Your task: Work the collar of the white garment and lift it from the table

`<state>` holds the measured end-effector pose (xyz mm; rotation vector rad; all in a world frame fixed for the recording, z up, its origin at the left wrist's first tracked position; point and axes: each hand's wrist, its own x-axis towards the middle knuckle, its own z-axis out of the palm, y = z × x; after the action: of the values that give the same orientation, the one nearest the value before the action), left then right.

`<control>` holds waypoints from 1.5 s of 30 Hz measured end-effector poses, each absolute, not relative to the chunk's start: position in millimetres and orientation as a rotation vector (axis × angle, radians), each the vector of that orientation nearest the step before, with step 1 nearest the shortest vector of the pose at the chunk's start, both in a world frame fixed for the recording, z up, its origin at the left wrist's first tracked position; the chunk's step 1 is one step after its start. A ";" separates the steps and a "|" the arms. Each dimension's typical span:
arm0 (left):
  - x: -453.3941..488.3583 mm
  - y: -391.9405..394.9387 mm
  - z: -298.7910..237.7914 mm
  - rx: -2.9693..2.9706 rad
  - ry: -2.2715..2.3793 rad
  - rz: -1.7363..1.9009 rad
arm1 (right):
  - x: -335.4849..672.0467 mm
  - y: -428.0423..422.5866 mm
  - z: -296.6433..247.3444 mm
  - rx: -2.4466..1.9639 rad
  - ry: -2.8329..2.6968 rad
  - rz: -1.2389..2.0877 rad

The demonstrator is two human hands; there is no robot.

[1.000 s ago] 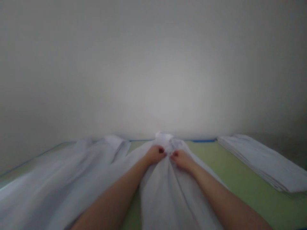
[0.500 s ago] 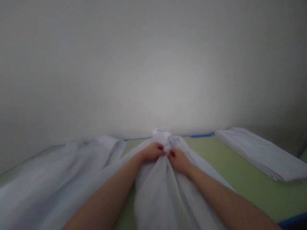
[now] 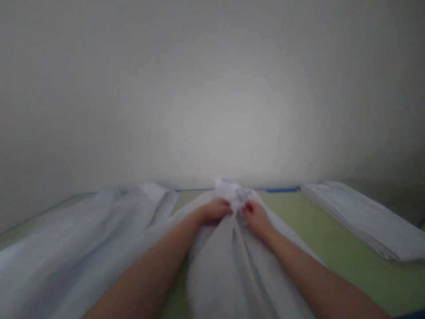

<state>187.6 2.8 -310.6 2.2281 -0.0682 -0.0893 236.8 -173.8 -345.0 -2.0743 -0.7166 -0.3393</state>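
A white collared garment [image 3: 215,266] lies in the middle, its collar at the far end and its two front edges running down toward me. Just below the collar, my left hand [image 3: 217,210] is closed in a pinch on one front edge. Opposite it, my right hand [image 3: 255,217] has its fingers curled closed on the other edge. A small gap separates the two hands. Whether a button sits between the fingers is too blurred to tell.
Another white garment [image 3: 126,221] lies loosely spread at the left. At the right rests a flat folded stack of white cloth [image 3: 368,217]. The green table top [image 3: 308,228] has a blue edge and meets a pale wall [image 3: 212,88].
My right hand has moved slightly right, away from the left hand, widening the gap between them. The whole view has shifted a little.
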 end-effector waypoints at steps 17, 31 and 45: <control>193.8 5.0 -317.6 2.172 -0.069 -0.142 | 223.5 -169.5 -345.4 -2.113 -0.890 -0.280; 192.7 1.4 -316.1 1.983 -0.081 -0.139 | 230.0 -178.8 -336.7 -2.011 -1.027 -0.124; 190.8 -1.9 -315.5 1.969 -0.142 -0.163 | 226.5 -179.4 -333.3 -2.027 -0.954 -0.048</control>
<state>190.8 -1.9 -315.5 1.9686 -0.1424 -0.1634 226.5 -179.4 -333.3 -2.0272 -0.9544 -0.0475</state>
